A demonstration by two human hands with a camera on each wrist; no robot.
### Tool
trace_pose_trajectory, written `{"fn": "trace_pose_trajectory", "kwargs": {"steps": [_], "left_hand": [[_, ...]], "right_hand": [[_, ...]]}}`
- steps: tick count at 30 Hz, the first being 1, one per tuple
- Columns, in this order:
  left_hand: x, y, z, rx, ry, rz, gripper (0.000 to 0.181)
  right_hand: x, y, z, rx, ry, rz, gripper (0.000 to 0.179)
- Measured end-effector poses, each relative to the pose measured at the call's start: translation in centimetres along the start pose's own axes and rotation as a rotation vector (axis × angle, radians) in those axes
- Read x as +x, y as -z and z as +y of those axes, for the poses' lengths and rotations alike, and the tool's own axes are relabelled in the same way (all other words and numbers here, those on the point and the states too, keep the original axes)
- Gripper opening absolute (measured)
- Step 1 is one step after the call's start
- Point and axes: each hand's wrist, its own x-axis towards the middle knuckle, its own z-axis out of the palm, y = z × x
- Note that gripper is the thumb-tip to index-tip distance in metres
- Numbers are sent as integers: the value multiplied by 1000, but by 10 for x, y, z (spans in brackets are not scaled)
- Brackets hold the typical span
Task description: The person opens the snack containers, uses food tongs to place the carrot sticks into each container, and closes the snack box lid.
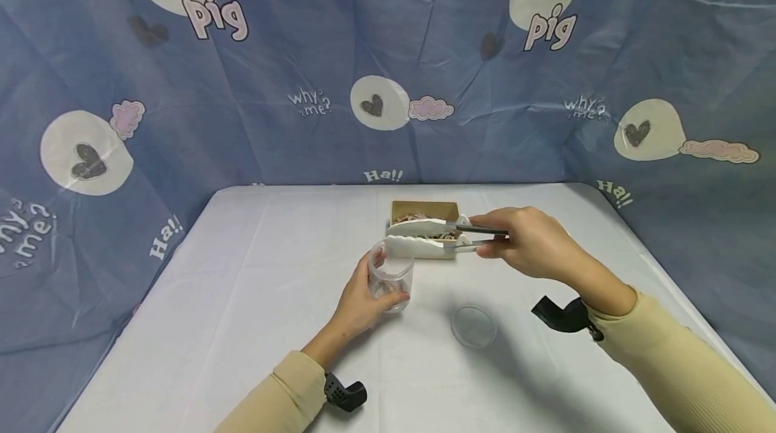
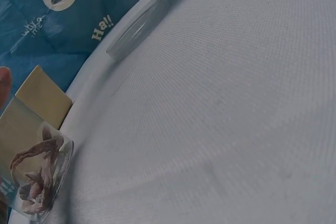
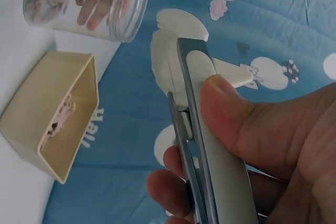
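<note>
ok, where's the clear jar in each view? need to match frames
Head: clear jar below centre, in the left hand.
Left wrist: jar at lower left, brownish strips inside.
Right wrist: jar at upper left, sideways in the picture, mouth to the right.
Shared landmark: tan box, in all three.

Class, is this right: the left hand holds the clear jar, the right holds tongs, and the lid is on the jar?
No. The head view shows the lid on the white table, off the jar. The left hand does hold the jar, the right hand tongs.
</note>
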Motion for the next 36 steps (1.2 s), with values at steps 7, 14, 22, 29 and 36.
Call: {"fn": "trace_pose_trajectory", "kwargs": {"steps": [7,14,22,29,36], "left_hand": [[0,-1,-1,6,-16,0,96],[-1,-1,-2,17,-24,8,95],[0,7,-5,36,-5,57,97],[-3,15,-6,20,14,76,99],[-2,16,-9,13,7,85,98]], "right_hand": [[8,-12,17,-91,-72,84,43],[23,-43,46,-222,-54,115,48],[46,-44,54,-261,-75,-44,36],[60,-46,59,-236,-123,-155,23],[77,-45,59,-231,-165,-255,31]]}}
